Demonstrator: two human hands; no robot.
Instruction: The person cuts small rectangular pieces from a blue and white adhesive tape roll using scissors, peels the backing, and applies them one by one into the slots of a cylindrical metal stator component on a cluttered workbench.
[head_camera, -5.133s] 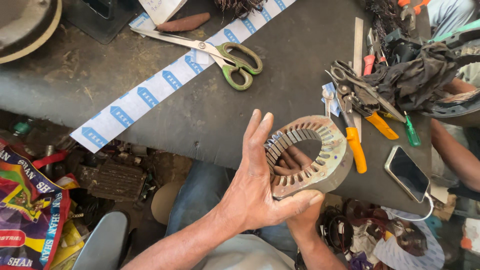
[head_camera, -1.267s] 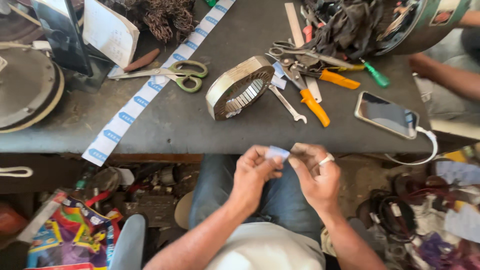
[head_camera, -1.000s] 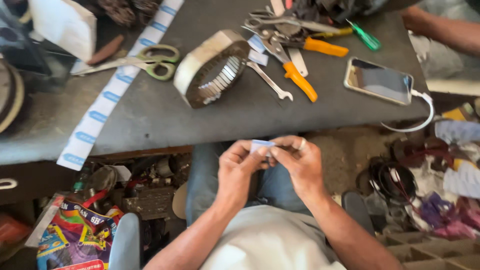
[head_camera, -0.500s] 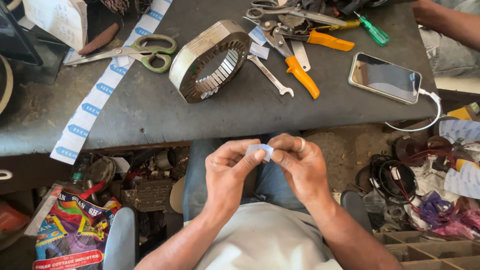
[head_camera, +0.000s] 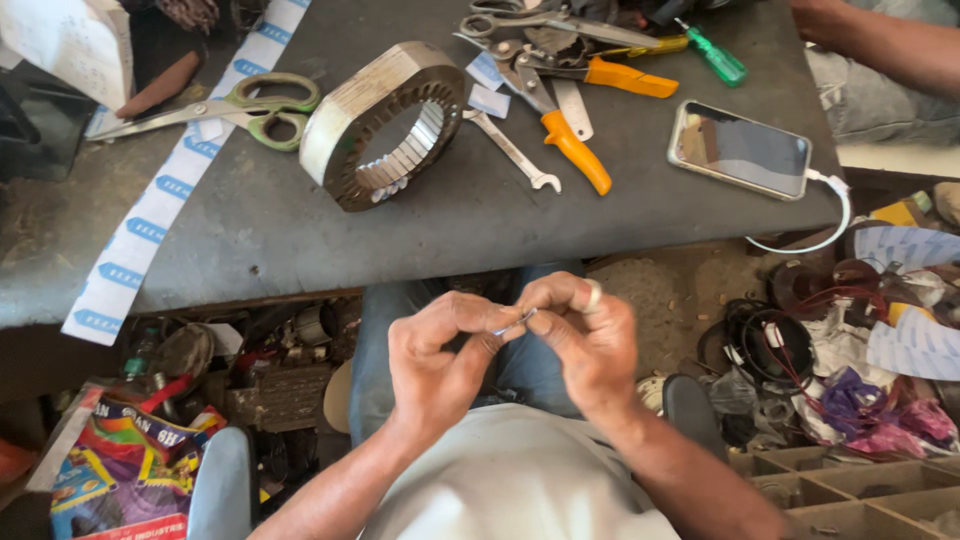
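Since half a second ago, both hands have dropped a little lower over the lap and the small pale slip between them has turned edge-on, so only a thin sliver shows now.

Beyond the hands, the dark workbench (head_camera: 300, 230) carries everything within reach. Up and to the left of the left hand (head_camera: 440, 345), the metal motor ring (head_camera: 385, 125) rests tilted with its slotted bore facing the person, seemingly parked where it can be picked up again. Farther left, a long white tape with blue marks (head_camera: 150, 215) runs across the bench and hangs over its near edge. Scissors with green handles (head_camera: 225, 105) lie across that tape, handy for cutting pieces from it. Up and to the right of the right hand (head_camera: 590, 335), a phone (head_camera: 740, 150) lies flat near the bench corner, its white cable looping off the edge. Orange-handled pliers (head_camera: 565, 135) and a small wrench (head_camera: 510, 150) sit between ring and phone.

The hands are together, fingertips meeting, both pinched on the slip of paper (head_camera: 512, 322), which sits low over the knees, probably for close folding.
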